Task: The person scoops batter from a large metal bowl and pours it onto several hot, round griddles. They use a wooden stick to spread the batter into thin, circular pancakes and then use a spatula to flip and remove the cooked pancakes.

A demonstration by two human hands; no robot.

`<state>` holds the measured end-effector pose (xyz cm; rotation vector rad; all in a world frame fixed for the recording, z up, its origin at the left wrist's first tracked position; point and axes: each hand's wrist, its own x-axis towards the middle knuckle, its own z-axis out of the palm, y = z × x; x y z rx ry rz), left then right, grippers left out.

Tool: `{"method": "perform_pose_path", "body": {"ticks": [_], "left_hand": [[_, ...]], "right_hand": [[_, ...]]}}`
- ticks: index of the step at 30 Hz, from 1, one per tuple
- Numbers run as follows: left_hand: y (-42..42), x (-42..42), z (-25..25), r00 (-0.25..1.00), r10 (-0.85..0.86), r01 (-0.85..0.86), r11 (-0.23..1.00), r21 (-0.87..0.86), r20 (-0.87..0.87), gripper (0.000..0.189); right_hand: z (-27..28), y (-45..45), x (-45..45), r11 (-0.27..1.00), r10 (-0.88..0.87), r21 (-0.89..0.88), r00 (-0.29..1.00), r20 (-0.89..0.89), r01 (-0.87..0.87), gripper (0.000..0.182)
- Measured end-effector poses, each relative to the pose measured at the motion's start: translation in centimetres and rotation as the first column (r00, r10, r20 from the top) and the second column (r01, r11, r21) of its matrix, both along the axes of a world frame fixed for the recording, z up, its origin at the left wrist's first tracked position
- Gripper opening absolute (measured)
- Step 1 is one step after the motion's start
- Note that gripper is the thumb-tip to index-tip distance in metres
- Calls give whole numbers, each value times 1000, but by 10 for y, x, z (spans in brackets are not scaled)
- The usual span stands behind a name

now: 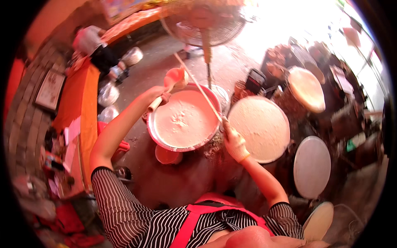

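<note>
My left hand grips a ladle by its pale handle, above the far left rim of a large basin. Pale, thick batter lies in the basin, with a lumpy patch near the middle. My right hand, in a light knitted glove, holds a long thin stick that slants up and left across the basin's right side. Close by that hand is a round griddle, its surface covered by a broad pale layer of batter.
Another round griddle carries a pale sheet; a bare grey round plate lies nearer. A pedestal fan stands beyond the basin. An orange-covered table is left, with a person bending beyond it. A small bucket sits below the basin.
</note>
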<state>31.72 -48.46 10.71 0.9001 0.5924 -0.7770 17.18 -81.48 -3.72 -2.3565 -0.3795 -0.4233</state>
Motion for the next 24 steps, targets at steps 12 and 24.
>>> {"method": "perform_pose_path", "body": {"ticks": [12, 24], "left_hand": [[-318, -90, 42, 586, -787, 778, 613, -138, -194, 21], [-670, -278, 3, -646, -750, -209, 353, 912, 143, 26]], "right_hand": [[-11, -209, -325, 608, -388, 498, 779, -493, 619, 37], [34, -416, -391, 564, -717, 359, 657, -233, 743, 40]]}}
